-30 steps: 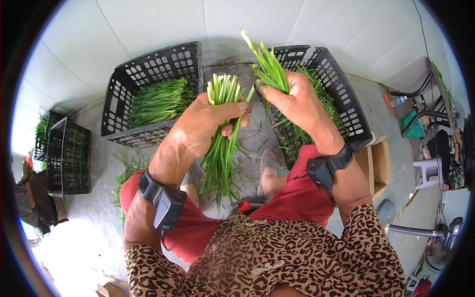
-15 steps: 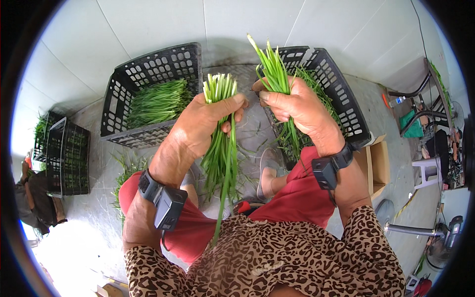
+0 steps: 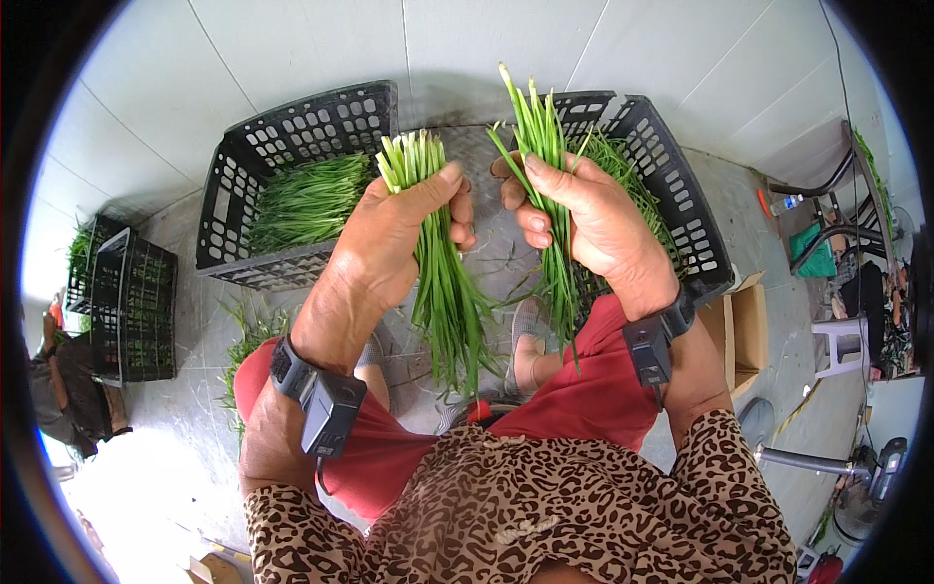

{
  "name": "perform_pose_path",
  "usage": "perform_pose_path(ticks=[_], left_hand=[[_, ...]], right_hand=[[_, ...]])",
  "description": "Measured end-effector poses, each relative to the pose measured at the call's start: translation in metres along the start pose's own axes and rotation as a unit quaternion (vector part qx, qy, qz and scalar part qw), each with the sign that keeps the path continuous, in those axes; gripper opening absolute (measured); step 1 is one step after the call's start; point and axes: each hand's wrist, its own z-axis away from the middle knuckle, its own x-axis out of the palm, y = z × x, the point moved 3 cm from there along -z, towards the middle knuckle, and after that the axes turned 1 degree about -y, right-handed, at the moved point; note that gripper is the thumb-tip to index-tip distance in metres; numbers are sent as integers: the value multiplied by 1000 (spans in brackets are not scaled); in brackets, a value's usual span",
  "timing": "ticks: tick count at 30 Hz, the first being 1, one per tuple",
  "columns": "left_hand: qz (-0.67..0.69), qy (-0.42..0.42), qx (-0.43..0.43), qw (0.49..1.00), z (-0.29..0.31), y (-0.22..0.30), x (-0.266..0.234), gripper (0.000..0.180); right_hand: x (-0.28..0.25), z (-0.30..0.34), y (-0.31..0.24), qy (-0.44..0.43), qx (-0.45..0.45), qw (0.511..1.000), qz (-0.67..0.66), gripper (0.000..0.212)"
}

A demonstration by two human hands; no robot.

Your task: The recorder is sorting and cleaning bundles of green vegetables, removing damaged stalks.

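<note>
My left hand (image 3: 394, 229) is closed round a thick bunch of garlic chives (image 3: 443, 297). Its pale cut ends point up past my thumb, and the green leaves hang down between my knees. To the right, my right hand (image 3: 593, 209) grips a thinner bunch of garlic chives (image 3: 541, 117), with uneven stem ends sticking up and leaves trailing below. The two bunches are apart. Beyond my left hand, a black plastic crate (image 3: 219, 200) holds a neat pile of chives (image 3: 302, 204). Partly behind my right hand stands another black crate (image 3: 686, 209) with loose chives (image 3: 623, 175) in it.
Loose greens (image 3: 248, 341) lie on the floor beside my left knee. At far left are stacked black crates (image 3: 136, 307) and another person's arm (image 3: 53, 365). A cardboard box (image 3: 744, 326), a pale stool (image 3: 839, 343) and a fan (image 3: 861, 496) stand to the right.
My left hand has shifted slightly left and up, and its bunch now hangs toward the right, without the long stray leaf. In my right hand, the stems have spread apart.
</note>
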Motion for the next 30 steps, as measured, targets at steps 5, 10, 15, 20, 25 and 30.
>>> perform_pose_path(ticks=[5,10,15,20,25,30], left_hand=[[-26,-21,22,999,-6,-3,-1,12],[-39,-13,17,999,-8,-6,-1,10],[-54,1,2,999,-7,-10,3,10],[-53,6,-6,999,-6,-12,2,8],[-61,19,6,998,-8,-8,0,8],[-59,36,29,997,-11,-1,-8,9]], right_hand=[[0,1,2,-34,3,999,-18,22],[-4,-2,8,-15,-1,1000,-19,21],[-5,-4,9,18,-18,999,-37,20],[0,-2,2,88,-31,993,-70,21],[-7,-2,8,40,-33,999,-4,21],[4,1,9,-32,-4,998,45,23]])
